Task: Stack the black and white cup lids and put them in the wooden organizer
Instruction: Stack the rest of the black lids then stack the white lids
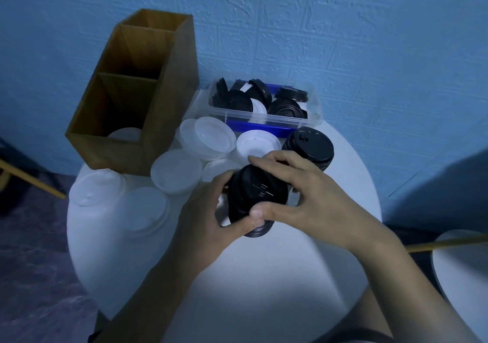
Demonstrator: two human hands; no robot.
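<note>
Nearest the camera, over the round white worktop (264, 290), the left hand (211, 218) and right hand (303, 200) together grip a stack of black lids (256, 197). Beyond it, loose white lids (208, 136) and another black stack (309, 147) wait. Farther back, a clear bin (266, 102) holds mixed lids. At the far left, the wooden organizer (169, 99) contains only white lids (124, 134) in its front compartment, so I judge most work remains.

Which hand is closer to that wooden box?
Left. The left hand holds the black lid stack on the side towards the wooden organizer; the right hand grips it from the far side.
</note>
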